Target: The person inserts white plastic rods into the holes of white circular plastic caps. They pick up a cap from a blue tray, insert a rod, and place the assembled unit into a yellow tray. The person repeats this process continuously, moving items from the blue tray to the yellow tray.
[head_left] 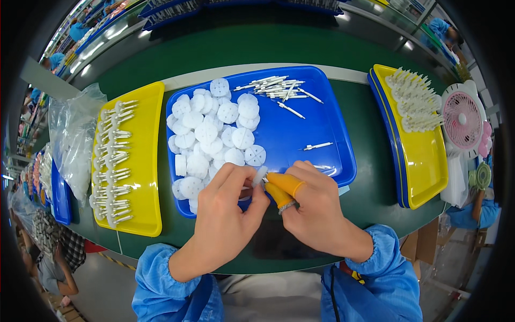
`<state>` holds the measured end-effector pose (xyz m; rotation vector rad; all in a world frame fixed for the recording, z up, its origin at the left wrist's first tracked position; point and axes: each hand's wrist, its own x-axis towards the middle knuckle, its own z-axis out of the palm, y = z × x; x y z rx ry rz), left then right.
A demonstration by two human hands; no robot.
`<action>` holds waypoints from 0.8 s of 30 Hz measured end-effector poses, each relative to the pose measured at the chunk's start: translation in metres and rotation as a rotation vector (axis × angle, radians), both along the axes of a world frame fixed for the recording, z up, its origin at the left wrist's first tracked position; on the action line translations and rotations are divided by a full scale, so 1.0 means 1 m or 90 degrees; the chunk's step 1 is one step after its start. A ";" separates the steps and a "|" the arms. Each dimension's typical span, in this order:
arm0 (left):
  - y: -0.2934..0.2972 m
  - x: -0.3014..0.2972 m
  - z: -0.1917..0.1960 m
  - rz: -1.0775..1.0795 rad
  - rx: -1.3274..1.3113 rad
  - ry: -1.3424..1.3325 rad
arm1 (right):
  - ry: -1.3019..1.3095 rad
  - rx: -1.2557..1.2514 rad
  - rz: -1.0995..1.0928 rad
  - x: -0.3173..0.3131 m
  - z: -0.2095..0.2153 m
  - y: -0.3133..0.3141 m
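My left hand (pixel 223 214) pinches a small round white plastic disc (pixel 259 176), turned edge-on between thumb and fingers. Against it, my right hand (pixel 314 206) closes its thumb and forefinger, both in yellow finger covers (pixel 284 185), on a pin. Only a bit of metal shows at the disc; the rest of the pin is hidden by the fingers. Just beyond my hands lies a blue tray (pixel 316 121). White discs with small holes (pixel 206 131) are heaped in its left half, and slim white pins with metal tips (pixel 279 87) lie toward its far right, several of them scattered nearer.
At left, a yellow tray (pixel 153 161) holds rows of discs fitted with pins, beside a clear plastic bag (pixel 75 139). Another yellow tray (pixel 424 177), stacked on blue ones at right, carries more. A pink-and-white fan (pixel 462 119) stands beyond it. Co-workers sit at both sides.
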<state>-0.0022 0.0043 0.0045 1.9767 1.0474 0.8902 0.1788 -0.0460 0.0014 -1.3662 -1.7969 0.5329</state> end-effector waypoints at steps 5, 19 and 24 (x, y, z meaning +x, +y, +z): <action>0.005 -0.002 0.003 0.046 0.022 -0.003 | -0.068 -0.086 -0.035 0.033 0.021 0.007; 0.009 -0.007 0.009 0.013 -0.135 -0.055 | 0.025 -0.084 0.061 0.032 0.028 0.001; 0.010 -0.005 0.012 -0.005 -0.119 -0.064 | -0.054 -0.044 0.115 0.033 0.024 0.000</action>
